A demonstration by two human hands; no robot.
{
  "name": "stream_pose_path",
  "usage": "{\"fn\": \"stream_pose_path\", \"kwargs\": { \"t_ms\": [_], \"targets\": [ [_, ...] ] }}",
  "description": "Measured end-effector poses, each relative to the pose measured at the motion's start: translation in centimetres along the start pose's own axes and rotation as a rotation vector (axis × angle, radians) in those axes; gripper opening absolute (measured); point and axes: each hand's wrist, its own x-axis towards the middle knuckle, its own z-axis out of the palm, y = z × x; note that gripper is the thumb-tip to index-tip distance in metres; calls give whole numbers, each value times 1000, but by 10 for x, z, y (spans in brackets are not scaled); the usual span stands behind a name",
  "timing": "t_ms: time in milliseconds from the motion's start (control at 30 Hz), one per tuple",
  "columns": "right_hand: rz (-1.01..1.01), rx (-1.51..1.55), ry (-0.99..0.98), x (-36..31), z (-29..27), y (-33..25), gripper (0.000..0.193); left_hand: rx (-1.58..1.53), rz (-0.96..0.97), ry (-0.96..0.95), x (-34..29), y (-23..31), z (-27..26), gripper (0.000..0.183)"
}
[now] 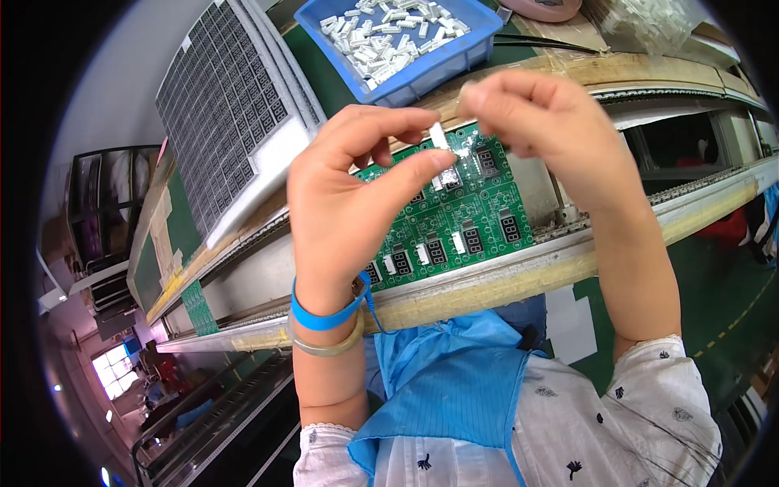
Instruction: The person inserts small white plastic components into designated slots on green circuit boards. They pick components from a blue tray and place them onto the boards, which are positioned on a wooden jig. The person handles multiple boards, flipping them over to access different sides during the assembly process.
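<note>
My left hand is over the circuit board panel, with thumb and forefinger pinched on a small white connector that stands up between them. Just to its right, my right hand is raised with its fingertips drawn together; whether anything small is in them I cannot make out. Below both hands lies the green circuit board panel, partly covered by my left hand. Black digit displays and white connectors sit on it in rows. A blue wrist strap with a cord circles my left wrist.
A blue bin of loose white connectors stands beyond my hands. Foam sheets hold rows of digit displays at the left. The conveyor rail runs along the near side of the panel. Another green board lies farther left on the conveyor.
</note>
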Motion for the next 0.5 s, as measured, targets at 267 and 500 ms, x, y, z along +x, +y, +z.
{"fn": "stream_pose_path", "kwargs": {
  "t_ms": [267,500],
  "targets": [
    [-50,124,51,4,-12,7,26,313,43,-68,-8,-16,31,30],
    [-73,135,8,1,-14,5,26,386,29,-80,-9,-22,39,30]
  ]
}}
